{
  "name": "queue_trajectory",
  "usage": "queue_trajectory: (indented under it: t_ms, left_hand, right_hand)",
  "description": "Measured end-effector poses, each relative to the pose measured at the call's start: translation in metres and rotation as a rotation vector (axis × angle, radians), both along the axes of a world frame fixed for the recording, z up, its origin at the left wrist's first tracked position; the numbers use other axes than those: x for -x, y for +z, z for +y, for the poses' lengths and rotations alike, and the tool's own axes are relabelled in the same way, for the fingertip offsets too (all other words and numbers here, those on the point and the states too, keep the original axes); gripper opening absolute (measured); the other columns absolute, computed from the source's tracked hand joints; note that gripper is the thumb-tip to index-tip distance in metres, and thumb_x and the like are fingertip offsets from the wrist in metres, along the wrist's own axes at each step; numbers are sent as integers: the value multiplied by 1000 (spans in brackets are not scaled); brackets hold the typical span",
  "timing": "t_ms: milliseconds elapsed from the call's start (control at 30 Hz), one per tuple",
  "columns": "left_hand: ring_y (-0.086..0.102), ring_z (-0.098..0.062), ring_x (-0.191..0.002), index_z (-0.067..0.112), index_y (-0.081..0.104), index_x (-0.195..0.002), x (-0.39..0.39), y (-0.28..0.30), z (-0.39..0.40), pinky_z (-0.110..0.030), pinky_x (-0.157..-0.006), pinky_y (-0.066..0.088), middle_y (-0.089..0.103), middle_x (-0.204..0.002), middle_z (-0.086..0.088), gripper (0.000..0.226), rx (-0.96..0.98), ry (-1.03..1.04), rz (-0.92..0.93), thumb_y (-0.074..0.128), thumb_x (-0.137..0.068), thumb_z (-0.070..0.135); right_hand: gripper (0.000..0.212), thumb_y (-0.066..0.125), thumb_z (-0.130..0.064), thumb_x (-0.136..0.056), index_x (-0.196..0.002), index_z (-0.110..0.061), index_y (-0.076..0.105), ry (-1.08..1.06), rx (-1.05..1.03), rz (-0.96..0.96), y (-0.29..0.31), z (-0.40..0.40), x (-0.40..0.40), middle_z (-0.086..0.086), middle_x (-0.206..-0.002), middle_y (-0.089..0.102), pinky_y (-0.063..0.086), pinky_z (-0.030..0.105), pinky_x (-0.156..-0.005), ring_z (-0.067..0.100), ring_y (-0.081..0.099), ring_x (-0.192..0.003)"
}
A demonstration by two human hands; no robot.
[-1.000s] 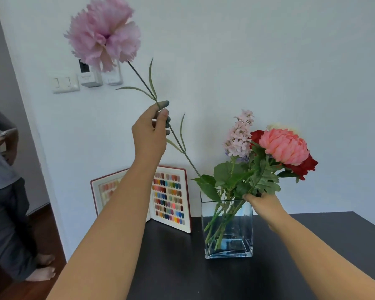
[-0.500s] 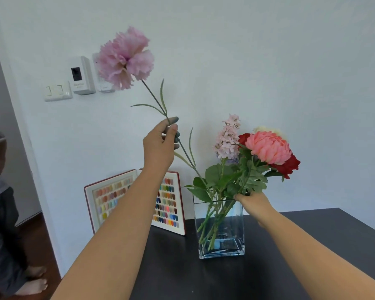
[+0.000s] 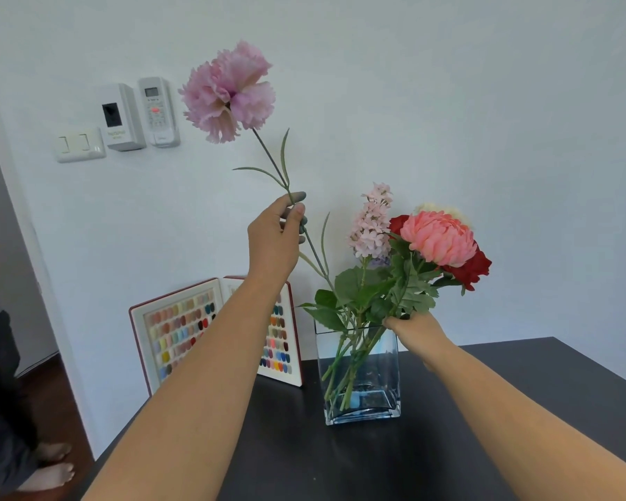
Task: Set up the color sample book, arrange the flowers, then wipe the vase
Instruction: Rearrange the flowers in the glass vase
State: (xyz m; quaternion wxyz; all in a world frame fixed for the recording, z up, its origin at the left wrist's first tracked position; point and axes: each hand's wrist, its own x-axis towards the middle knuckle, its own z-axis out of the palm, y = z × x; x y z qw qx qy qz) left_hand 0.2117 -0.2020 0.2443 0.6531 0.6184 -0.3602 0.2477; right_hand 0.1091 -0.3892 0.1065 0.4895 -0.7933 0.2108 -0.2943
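Pink carnation (image 3: 228, 92) stem pinched in left-hand fingers (image 3: 297, 211), right hand (image 3: 414, 329) gripping bouquet stems (image 3: 391, 312) — at vase (image 3: 358, 410) rim

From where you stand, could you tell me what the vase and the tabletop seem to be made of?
The vase: clear glass, probably; stems and water show through its glossy square walls. The tabletop: dark, nearly black, matte; it could be painted wood or laminate, which the picture cannot settle.

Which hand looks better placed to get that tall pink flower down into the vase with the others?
The left hand, probably. It already pinches the pink flower's stem, whose lower end reaches the glass vase. The right hand is busy gripping the bunch at the vase's rim.
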Motion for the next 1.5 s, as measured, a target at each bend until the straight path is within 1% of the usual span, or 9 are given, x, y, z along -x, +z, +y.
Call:
queue_trajectory:
  t_ms: [333, 533, 700, 833, 967, 1133, 1233, 1333, 1500]
  left_hand:
    - [58, 1, -61, 20, 68, -119, -6, -17, -19, -20, -66, 57, 64, -75, 3, 25, -175, -9, 7, 53, -99, 15]
    - [60, -11, -65, 18, 68, -121, -15, -42, -48, -40, -78, 60, 67, -74, 1, 26, -388, -14, 70, 56, -99, 18]
    - [66, -12, -69, 21, 67, -127, -15, -67, -57, -33, -74, 59, 66, -76, 8, 30, -521, 28, -3, 56, -99, 26]
    - [68, -24, -77, 15, 67, -124, -14, -84, -56, -40, -78, 58, 73, -87, -11, 28, -587, 8, 27, 56, -99, 23]
    - [65, -20, -84, 17, 63, -131, -10, -97, -55, -28, -76, 52, 73, -102, -9, 32, -666, 3, 2, 54, -100, 21]
    - [55, -24, -88, 6, 66, -122, -8, -100, -52, -33, -79, 44, 57, -95, -11, 27, -713, 90, -182, 52, -99, 11]
    - [49, -29, -103, 10, 55, -133, -4, -110, -50, -36, -84, 39, 49, -115, -11, 34, -784, 250, -192, 44, -102, 17]
    - [35, -27, -116, 22, 38, -143, 4, -126, -46, -39, -85, 21, 41, -132, -4, 48, -854, 445, -106, 39, -96, 28]
    - [20, -27, -130, 12, 15, -153, 22, -151, -45, -45, -102, 20, 26, -150, -7, 84, -850, 487, -20, 41, -82, 50]
  right_hand:
    - [11, 63, -21, -85, -78, -26, 55, -6, -27, 2, -2, 0, -2, -7, -78, 58, 39, 30, -72, 13, 52, -76]
    - [12, 62, -20, -85, -75, -25, 55, -11, 5, 5, -1, -2, -2, -4, -74, 58, 38, 28, -62, 12, 51, -71]
    - [4, 60, -19, -84, -86, -16, 61, 11, 14, 10, -1, -4, -1, 7, -80, 63, 40, 28, -64, 20, 52, -74]
    - [6, 57, -16, -84, -81, -12, 58, 13, 15, 18, 0, -6, 0, 10, -75, 58, 37, 30, -63, 21, 46, -69]
    - [16, 55, -14, -85, -88, 1, 59, -21, 28, 45, 2, -6, -4, 24, -88, 58, 35, 30, -61, 24, 45, -71]
    - [24, 56, -27, -89, -72, -17, 43, -45, 236, 148, 17, -2, -10, 12, -93, 47, 37, 34, -79, 28, 43, -84]
    - [16, 54, -28, -90, -87, -12, 52, -10, 315, 174, 26, 3, -13, 12, -94, 51, 39, 38, -89, 30, 47, -94]
    - [18, 54, -26, -90, -81, -11, 53, 37, 332, 190, 37, 14, -17, 12, -89, 55, 37, 35, -82, 32, 53, -97]
    - [24, 56, -26, -89, -92, -2, 60, 75, 276, 178, 44, 22, -25, 16, -96, 61, 41, 36, -86, 35, 56, -100]
